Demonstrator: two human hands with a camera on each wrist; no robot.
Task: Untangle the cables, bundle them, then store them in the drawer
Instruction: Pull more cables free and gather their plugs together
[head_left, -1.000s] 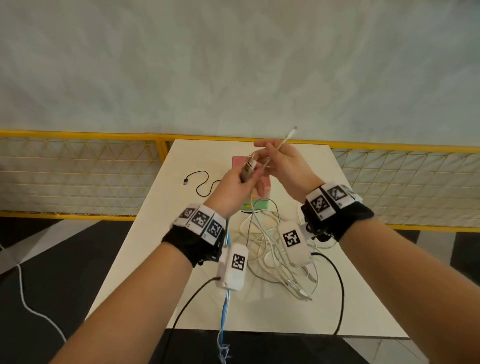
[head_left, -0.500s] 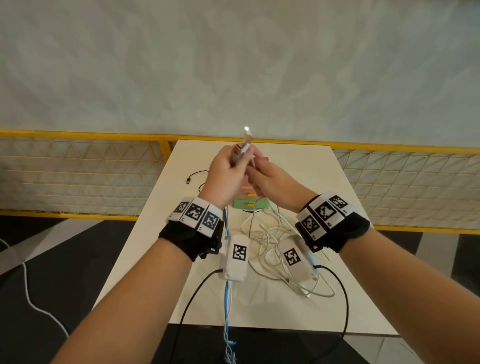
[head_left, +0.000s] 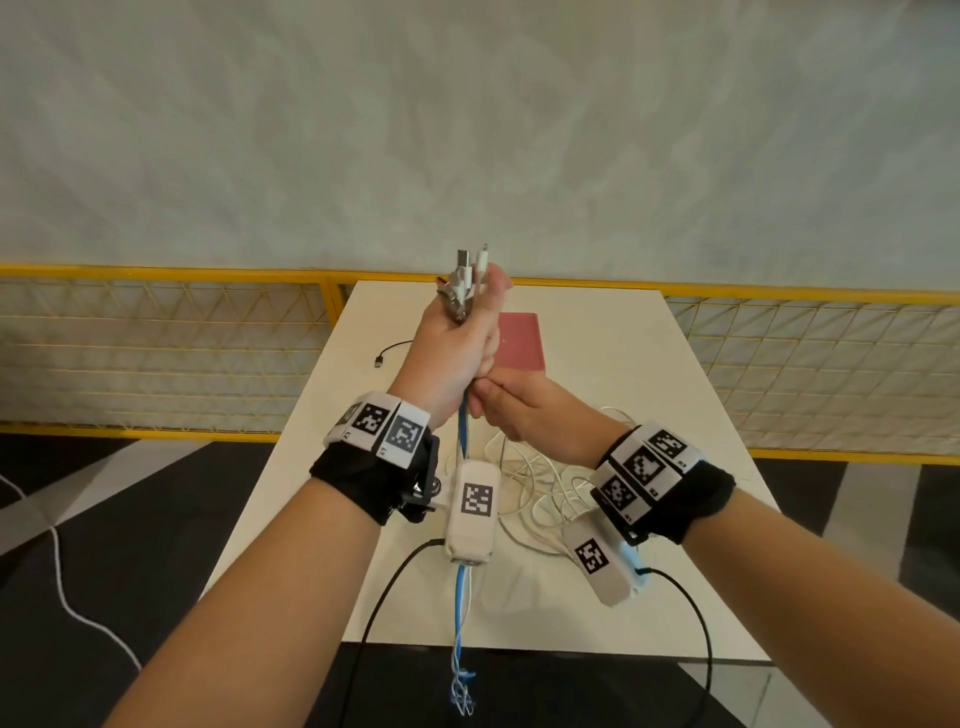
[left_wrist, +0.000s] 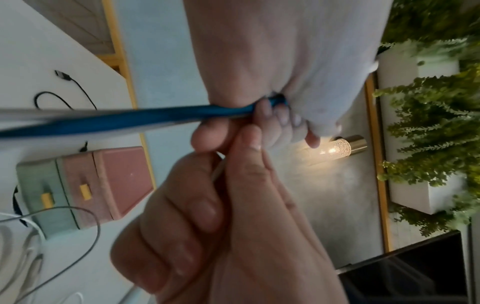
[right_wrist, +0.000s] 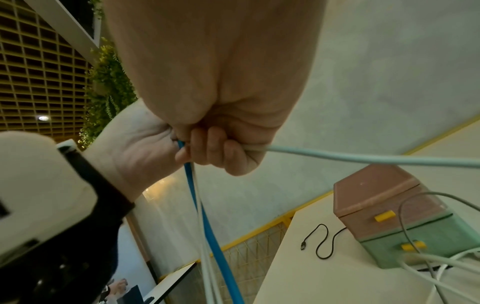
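My left hand (head_left: 460, 327) is raised above the white table (head_left: 613, 332) and grips a bundle of cable ends, with the plugs (head_left: 471, 267) sticking up out of the fist. A blue cable (head_left: 462, 434) and thin white ones hang from it past the table's near edge. Directly under it, my right hand (head_left: 501, 408) grips the same cables; in the right wrist view its curled fingers (right_wrist: 221, 153) hold a pale cable (right_wrist: 363, 158). Loose white cable loops (head_left: 540, 493) lie on the table. The pink-and-green drawer box (head_left: 521, 343) stands behind the hands, drawers closed.
A black USB cable (head_left: 387, 354) lies on the table to the left of the box. A yellow mesh railing (head_left: 166, 332) runs around the far side of the table. Black wrist-camera cords (head_left: 379, 608) hang off the near edge. A white cord (head_left: 62, 577) lies on the floor at left.
My left hand has risen with the plug ends gathered in it. My right hand has let go of the white plug it held up and dropped to just below the left hand.
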